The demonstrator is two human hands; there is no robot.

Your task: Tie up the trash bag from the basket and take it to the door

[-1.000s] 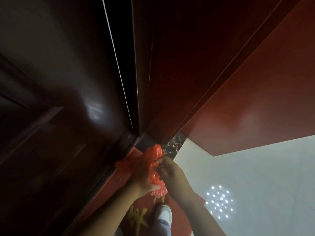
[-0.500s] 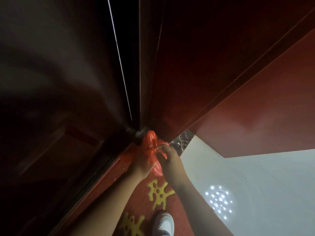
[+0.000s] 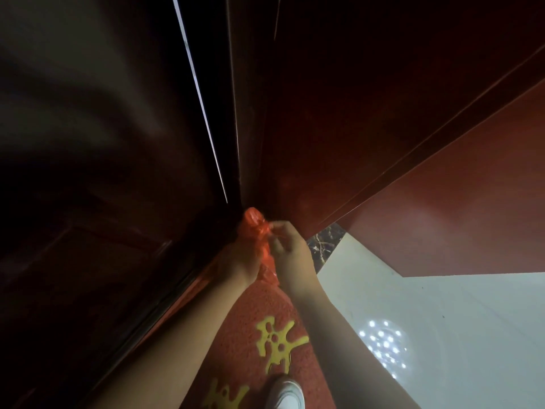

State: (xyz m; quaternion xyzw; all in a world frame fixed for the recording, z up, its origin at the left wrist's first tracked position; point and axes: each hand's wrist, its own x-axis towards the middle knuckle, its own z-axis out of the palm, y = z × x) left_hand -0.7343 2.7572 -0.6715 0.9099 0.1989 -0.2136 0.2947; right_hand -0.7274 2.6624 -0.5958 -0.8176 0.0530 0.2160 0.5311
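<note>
A small red plastic trash bag [image 3: 254, 228] sits low at the foot of the dark door [image 3: 112, 143], right in the corner where the door meets its reddish frame [image 3: 295, 128]. My left hand [image 3: 240, 256] grips the bag's left side from below. On the bag's right, the fingers of my right hand [image 3: 290, 249] pinch its crumpled top. The lower part of the bag is hidden between my two hands.
A red doormat [image 3: 265, 335] with yellow characters lies under my arms. One white shoe [image 3: 286, 392] stands on it at the bottom edge. A red wall panel [image 3: 457, 225] rises on the right above a pale glossy floor [image 3: 442, 335]. A dark marble strip [image 3: 323, 243] shows by the frame.
Both hands have carried the bag forward, up the frame and closer into the door corner. More of the mat and its yellow characters now shows below my arms.
</note>
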